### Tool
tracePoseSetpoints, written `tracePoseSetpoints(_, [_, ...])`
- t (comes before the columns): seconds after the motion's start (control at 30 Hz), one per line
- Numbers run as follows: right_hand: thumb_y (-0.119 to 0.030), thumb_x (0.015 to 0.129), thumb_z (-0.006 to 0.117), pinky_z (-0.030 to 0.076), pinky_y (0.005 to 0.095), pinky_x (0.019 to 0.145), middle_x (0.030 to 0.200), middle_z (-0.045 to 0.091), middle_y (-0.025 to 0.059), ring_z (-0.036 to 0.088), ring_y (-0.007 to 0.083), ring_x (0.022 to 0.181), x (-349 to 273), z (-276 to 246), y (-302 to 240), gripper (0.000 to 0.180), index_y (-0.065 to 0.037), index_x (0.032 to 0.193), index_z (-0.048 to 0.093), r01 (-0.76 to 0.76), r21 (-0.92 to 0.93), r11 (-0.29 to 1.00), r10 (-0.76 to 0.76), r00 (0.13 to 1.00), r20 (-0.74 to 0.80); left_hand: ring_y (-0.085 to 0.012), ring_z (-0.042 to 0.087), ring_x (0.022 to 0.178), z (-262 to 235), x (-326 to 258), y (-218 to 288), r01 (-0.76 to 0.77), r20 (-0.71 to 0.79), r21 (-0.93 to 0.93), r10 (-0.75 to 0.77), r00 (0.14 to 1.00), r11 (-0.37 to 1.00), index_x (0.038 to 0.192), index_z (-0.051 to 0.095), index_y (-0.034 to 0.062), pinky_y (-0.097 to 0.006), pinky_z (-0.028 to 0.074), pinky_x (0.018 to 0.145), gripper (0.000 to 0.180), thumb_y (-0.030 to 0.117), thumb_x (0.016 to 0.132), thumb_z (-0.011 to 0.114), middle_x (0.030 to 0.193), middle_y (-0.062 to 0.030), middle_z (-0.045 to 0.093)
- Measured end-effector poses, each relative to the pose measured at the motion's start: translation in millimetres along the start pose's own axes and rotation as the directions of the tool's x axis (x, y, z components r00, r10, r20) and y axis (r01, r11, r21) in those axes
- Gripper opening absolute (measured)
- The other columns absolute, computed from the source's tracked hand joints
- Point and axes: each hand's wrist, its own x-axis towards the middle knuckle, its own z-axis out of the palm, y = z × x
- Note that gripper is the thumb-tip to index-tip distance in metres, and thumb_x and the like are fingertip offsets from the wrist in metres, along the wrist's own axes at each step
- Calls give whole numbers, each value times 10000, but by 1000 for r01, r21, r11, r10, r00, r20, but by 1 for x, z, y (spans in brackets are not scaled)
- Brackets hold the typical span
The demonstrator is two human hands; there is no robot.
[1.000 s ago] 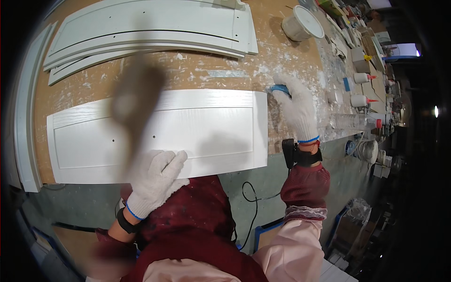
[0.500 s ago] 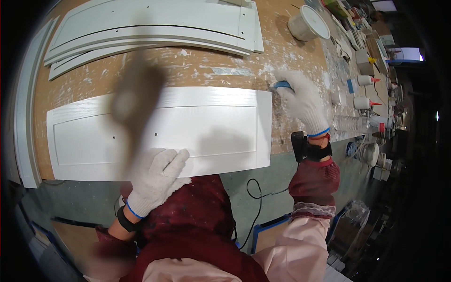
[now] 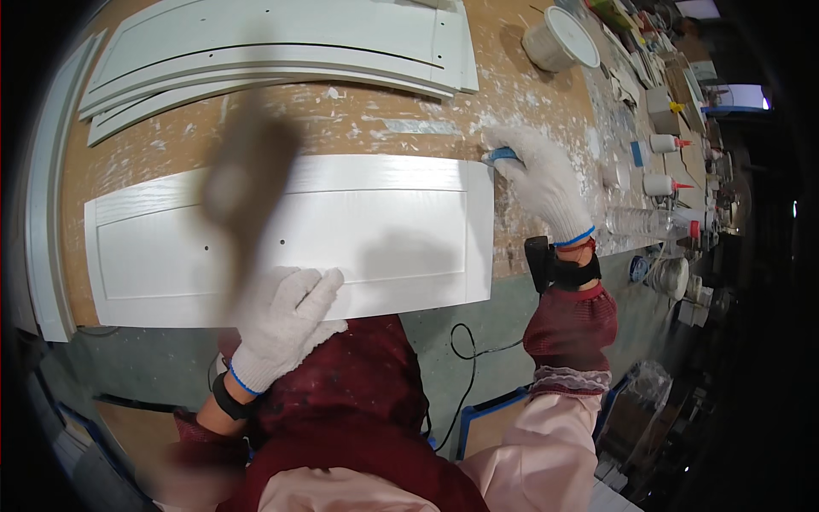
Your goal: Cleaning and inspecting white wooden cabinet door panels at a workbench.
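A white panel [image 3: 384,218] with a framed face and two small holes lies on the worktable in front of me. My left hand [image 3: 286,320], in a white knit glove, rests on its near edge with the fingers stretched out flat. At the panel's far right corner, my gloved right hand [image 3: 542,175] is closed around a small blue piece [image 3: 502,154], flat and curved. Most of that piece is hidden under the fingers, so its kind cannot be made out. A blurred brown shape [image 3: 247,175] close to the camera covers part of the panel's left half.
More white panels [image 3: 281,51] are stacked at the far side, and long white boards [image 3: 51,196] lie at the left. A white tub [image 3: 559,41] stands far right. Glue bottles [image 3: 661,186] and a clear plastic bottle [image 3: 636,222] are along the right edge. A black cable [image 3: 473,354] hangs below.
My right hand has moved slightly left and away from me, bringing the blue piece to the panel's far right corner. My left hand has stayed in place.
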Motion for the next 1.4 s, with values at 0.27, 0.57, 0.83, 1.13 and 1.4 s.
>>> tracePoseSetpoints(0.27, [-68, 813, 642, 486, 380, 846, 1016, 638, 157, 611, 340, 967, 1, -2, -4, 298, -49, 1110, 622, -27, -38, 999, 28, 999, 25, -247, 569, 915, 1, -1, -1, -8, -18, 11, 8, 1000, 1000, 1175, 643, 149, -391, 445, 746, 557, 477, 728, 693, 1003, -25, 588])
tracePoseSetpoints(0.57, [-83, 824, 641, 484, 382, 863, 1027, 634, 174, 612, 346, 974, 0, -2, -4, 305, -46, 1126, 618, -65, -11, 998, 65, 998, 9, -245, 567, 910, 2, -2, -2, -19, -39, 11, 19, 999, 1000, 1189, 634, 153, -386, 446, 729, 583, 464, 702, 713, 1005, -23, 580])
tracePoseSetpoints(0.83, [-82, 826, 630, 481, 401, 848, 1016, 633, 174, 603, 352, 965, 0, -1, -3, 293, -40, 1115, 612, -37, -33, 999, 38, 999, 15, -240, 567, 899, 2, -2, -2, -29, -53, 6, 29, 998, 1000, 1182, 636, 149, -384, 445, 714, 582, 470, 701, 705, 998, -20, 579])
tracePoseSetpoints(1.13, [-102, 820, 627, 484, 393, 845, 994, 639, 163, 605, 344, 965, 4, -5, -3, 280, -58, 1097, 622, -12, -157, 987, 15, 1000, 14, -235, 569, 890, 2, -1, -2, -24, -48, 2, 24, 999, 1000, 1180, 636, 147, -380, 441, 708, 570, 474, 717, 692, 993, -19, 576])
tracePoseSetpoints(1.4, [-147, 803, 637, 492, 390, 816, 953, 650, 168, 623, 339, 906, 9, 1, -24, 267, -36, 1047, 639, -39, 47, 998, 40, 999, -8, -236, 565, 920, 1, -1, -1, -13, -27, 6, 13, 1000, 1000, 1188, 635, 148, -384, 442, 733, 587, 470, 702, 701, 1002, -21, 578])
